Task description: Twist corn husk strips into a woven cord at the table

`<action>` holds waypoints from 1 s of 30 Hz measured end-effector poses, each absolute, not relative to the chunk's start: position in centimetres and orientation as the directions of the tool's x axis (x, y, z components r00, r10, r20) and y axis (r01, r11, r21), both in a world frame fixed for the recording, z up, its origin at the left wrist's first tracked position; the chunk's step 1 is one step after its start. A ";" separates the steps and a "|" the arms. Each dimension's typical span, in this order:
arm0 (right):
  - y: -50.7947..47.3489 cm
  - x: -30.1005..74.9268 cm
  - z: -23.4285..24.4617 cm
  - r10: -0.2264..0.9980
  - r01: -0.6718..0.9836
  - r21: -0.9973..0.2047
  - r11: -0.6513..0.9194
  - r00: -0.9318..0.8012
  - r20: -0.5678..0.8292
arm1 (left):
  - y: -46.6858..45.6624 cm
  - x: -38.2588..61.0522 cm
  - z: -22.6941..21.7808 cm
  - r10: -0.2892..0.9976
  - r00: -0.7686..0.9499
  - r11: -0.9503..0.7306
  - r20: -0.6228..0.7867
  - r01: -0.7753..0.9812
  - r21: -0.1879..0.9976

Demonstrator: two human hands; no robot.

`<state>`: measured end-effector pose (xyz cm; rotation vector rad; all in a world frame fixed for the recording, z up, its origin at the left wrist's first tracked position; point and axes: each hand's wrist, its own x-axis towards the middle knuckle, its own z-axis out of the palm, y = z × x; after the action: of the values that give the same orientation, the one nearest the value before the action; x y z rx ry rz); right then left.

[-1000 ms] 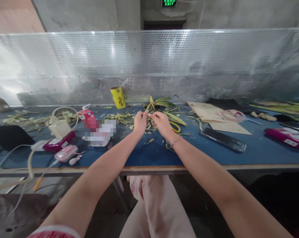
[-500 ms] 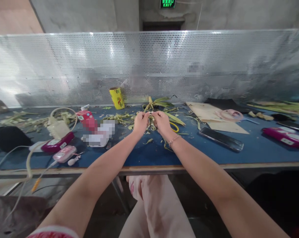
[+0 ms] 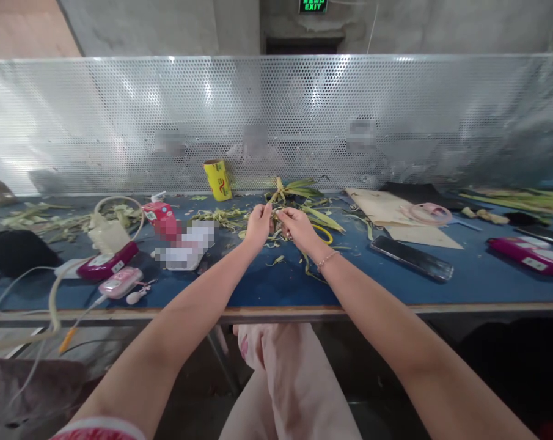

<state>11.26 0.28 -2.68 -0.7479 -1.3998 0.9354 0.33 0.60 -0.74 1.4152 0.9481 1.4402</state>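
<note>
My left hand (image 3: 258, 226) and my right hand (image 3: 298, 228) are raised over the middle of the table, close to each other. The fingers of both are pinched closed. Whatever lies between the fingertips is too small and hidden to make out. Just behind the hands lies a stalk with long green leaves (image 3: 303, 187). Pale green plant scraps (image 3: 223, 217) are spread to the left of my hands, and a yellow ring (image 3: 322, 233) shows beside the right one.
A yellow cardboard-like tube (image 3: 217, 180) stands by the perforated metal screen (image 3: 294, 110). Left are a red carton (image 3: 162, 221), a purple device (image 3: 109, 261) and cables. To the right lie a phone (image 3: 411, 258), brown paper (image 3: 425, 236) and another purple device (image 3: 530, 255).
My fingertips, almost touching before, are now slightly further apart. The right hand has tilted a little, and its fingers remain pinched. The view has shifted very slightly.
</note>
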 end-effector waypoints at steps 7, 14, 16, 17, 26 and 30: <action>0.1 11.0 -2.4 0.885 -0.109 -0.879 0.465 0.032 0.464 | 0.3 0.4 -0.8 0.922 0.229 -0.253 0.313 -0.257 0.933; -0.1 11.2 -2.2 0.882 -0.087 -0.878 0.471 0.066 0.466 | 0.4 0.2 -1.2 0.879 0.334 -0.272 0.341 -0.235 0.933; -0.1 11.3 -2.2 0.880 -0.111 -0.873 0.476 0.068 0.471 | 0.5 0.2 -1.4 0.882 0.331 -0.274 0.337 -0.223 0.936; -0.1 11.2 -2.2 0.880 -0.130 -0.870 0.475 0.068 0.470 | 0.6 0.3 -1.4 0.883 0.326 -0.276 0.337 -0.219 0.936; -0.5 11.2 -2.2 0.906 -0.176 -0.892 0.417 0.001 0.424 | 0.8 0.0 -1.7 0.868 0.342 -0.308 0.361 -0.200 0.930; -0.6 11.1 -2.2 0.906 -0.187 -0.890 0.417 0.009 0.423 | 1.0 0.0 -2.0 0.865 0.332 -0.332 0.376 -0.183 0.925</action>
<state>11.06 -0.64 -2.25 -0.7407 -1.2709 0.9888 -0.04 1.00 -2.02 1.5287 0.6458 1.2316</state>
